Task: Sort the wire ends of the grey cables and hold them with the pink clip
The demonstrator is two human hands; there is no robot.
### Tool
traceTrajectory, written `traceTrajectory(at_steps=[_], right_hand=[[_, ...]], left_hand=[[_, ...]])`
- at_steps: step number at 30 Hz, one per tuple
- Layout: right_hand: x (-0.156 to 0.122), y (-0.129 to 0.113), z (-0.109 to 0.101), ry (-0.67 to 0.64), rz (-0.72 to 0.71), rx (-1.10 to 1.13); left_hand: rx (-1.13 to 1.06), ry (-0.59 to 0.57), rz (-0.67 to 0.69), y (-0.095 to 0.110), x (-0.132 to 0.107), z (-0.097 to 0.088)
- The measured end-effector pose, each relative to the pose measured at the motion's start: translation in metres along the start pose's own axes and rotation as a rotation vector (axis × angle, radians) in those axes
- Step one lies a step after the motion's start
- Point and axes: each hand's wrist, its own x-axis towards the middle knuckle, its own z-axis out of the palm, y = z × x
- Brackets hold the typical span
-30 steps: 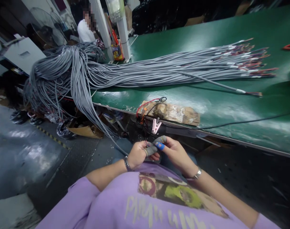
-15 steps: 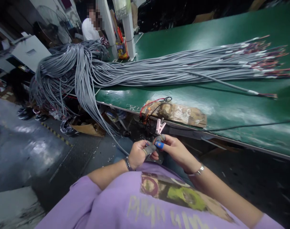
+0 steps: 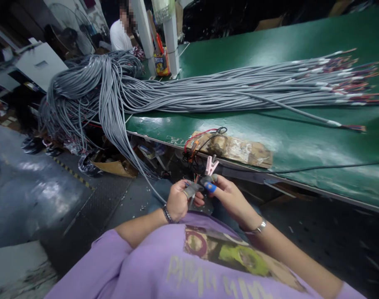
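My left hand (image 3: 181, 199) is closed on the end of a grey cable (image 3: 157, 193), which comes down from the bench to it. Thin coloured wires (image 3: 196, 178) stick up from the cable end between my hands. My right hand (image 3: 225, 191), with blue tape round the thumb and grey covers on its fingertips, pinches at these wires. Its fingertips touch those of my left hand, so the exact grip is hidden. Just beyond, a pink clothes peg (image 3: 211, 165) stands at the bench edge.
A long bundle of grey cables (image 3: 189, 93) lies across the green bench (image 3: 239, 54), stripped ends to the right. A worn wooden board (image 3: 242, 151) with red and black leads sits at the front edge. An open cardboard box (image 3: 114, 166) is below; a person (image 3: 120, 35) is behind.
My fingers have shifted slightly at the cable end, and the coloured wires now show more plainly, fanned upward. The whole view has moved a little; the bundle and board lie as before.
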Motion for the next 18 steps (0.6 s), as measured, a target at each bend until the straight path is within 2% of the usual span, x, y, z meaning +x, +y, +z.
traceTrajectory(at_steps=[5,8,13,15,18], right_hand=[[0.0075,-0.0061,0.0016,-0.156,0.037,-0.019],[0.0085,-0.0058,-0.0003,-0.227,0.002,-0.107],[0.0061,-0.0008,-0.0073,-0.114,-0.235,-0.466],[0.0042,0.001,-0.007,-0.081,-0.214,-0.429],[0.0003,0.001,-0.0011,-0.05,-0.09,-0.208]], left_hand=[[0.136,-0.059,0.029,-0.0028,-0.0019,-0.004],[0.231,-0.113,0.029,-0.0022,-0.0012,-0.0067],[0.297,-0.169,0.009,-0.0003,-0.0001,-0.0067],[0.278,-0.153,0.004,-0.0015,-0.0002,-0.0059],[0.205,-0.114,0.014,-0.0054,0.0,-0.005]])
